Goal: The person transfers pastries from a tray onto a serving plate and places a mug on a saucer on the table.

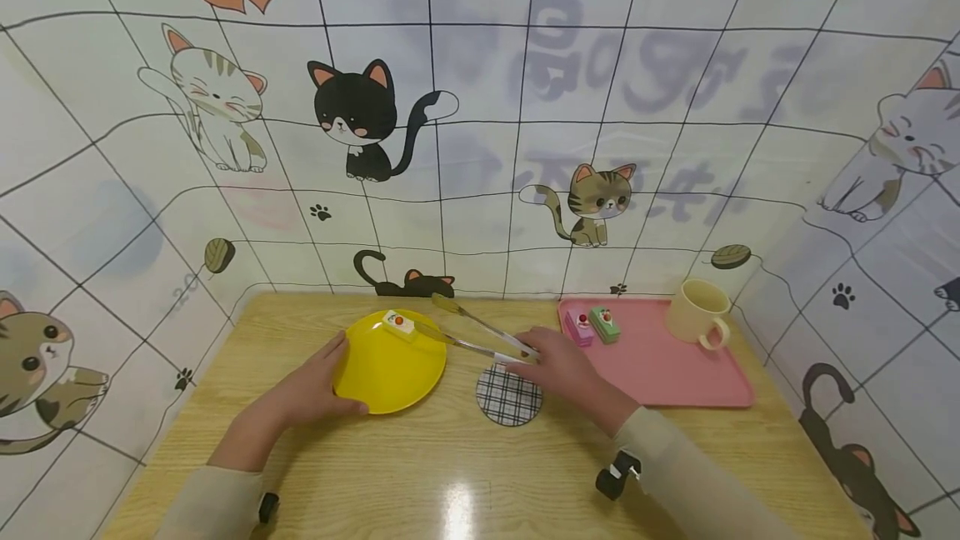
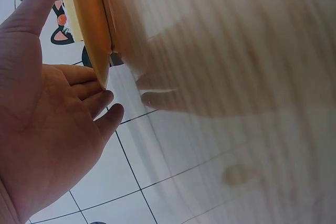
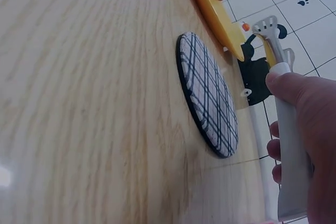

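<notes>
My left hand [image 1: 311, 386] holds the yellow plate [image 1: 386, 369] by its left rim, thumb at the near edge and fingers farther back. On the plate's far part lies a small white-and-yellow toy cake slice [image 1: 399, 324] with a red-orange topping. My right hand [image 1: 558, 365] grips a pair of tongs [image 1: 487, 346] by the white handles. The tongs' arms are spread apart, pointing left; the nearer tip is beside the cake slice, while the other reaches past the plate's far edge. Whether the nearer tip touches the slice I cannot tell. The right wrist view shows the tongs' white handle [image 3: 291, 145] in my grip.
Below the tongs lies a round checked coaster [image 1: 509, 395]. To the right, a pink tray [image 1: 675, 373] carries a pink toy cake slice [image 1: 579, 327], a green one [image 1: 604, 324] and a cream mug [image 1: 697, 312]. A cat-print wall covering [image 1: 480, 157] surrounds the wooden table [image 1: 420, 465].
</notes>
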### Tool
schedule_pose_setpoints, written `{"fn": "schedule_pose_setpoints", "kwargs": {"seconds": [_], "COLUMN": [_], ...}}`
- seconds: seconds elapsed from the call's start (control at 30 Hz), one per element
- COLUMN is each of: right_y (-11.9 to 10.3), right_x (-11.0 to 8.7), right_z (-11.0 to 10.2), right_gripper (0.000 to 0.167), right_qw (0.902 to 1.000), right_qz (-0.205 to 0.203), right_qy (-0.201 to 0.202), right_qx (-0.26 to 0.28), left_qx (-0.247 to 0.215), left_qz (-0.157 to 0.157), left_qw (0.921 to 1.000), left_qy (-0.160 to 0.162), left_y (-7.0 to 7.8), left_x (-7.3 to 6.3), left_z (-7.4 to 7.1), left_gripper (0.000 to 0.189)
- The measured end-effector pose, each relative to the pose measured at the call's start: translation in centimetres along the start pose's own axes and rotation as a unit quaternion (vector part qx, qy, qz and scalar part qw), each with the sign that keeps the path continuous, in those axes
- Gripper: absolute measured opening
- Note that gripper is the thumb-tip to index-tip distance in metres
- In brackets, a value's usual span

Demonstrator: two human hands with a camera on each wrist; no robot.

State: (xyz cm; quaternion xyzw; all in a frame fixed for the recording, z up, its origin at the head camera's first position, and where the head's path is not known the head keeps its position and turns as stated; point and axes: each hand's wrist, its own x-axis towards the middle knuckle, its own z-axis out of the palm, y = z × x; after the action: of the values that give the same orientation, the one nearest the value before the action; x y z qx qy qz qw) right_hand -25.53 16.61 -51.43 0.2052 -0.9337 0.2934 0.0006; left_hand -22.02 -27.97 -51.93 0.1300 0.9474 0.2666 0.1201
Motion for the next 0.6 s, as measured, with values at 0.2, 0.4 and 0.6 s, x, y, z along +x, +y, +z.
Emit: {"fn": "schedule_pose_setpoints", "kwargs": {"seconds": [0.2, 0.4, 0.6], "right_y": [1.0, 2.1, 3.4], "right_x": [-1.8, -3.7, -5.5], "right_z": [-0.8, -1.9, -3.1], "right_gripper": [0.045, 0.047, 0.057], "right_qw": [0.9995, 0.9989, 0.9972], "right_qz": [0.007, 0.022, 0.037], "right_qy": [0.024, 0.041, 0.063], "right_qx": [0.018, -0.004, -0.014], "left_qx": [0.0, 0.001, 0.003], "left_qz": [-0.003, -0.004, -0.003], "left_qw": [1.0, 1.0, 1.0], "left_qy": [-0.002, -0.004, -0.003], "left_y": [0.2, 0.2, 0.0], "left_x": [-0.1, -0.1, 0.1], "left_z": [-0.1, 0.0, 0.1], "left_gripper": [0.131, 0.132, 0.132]}}
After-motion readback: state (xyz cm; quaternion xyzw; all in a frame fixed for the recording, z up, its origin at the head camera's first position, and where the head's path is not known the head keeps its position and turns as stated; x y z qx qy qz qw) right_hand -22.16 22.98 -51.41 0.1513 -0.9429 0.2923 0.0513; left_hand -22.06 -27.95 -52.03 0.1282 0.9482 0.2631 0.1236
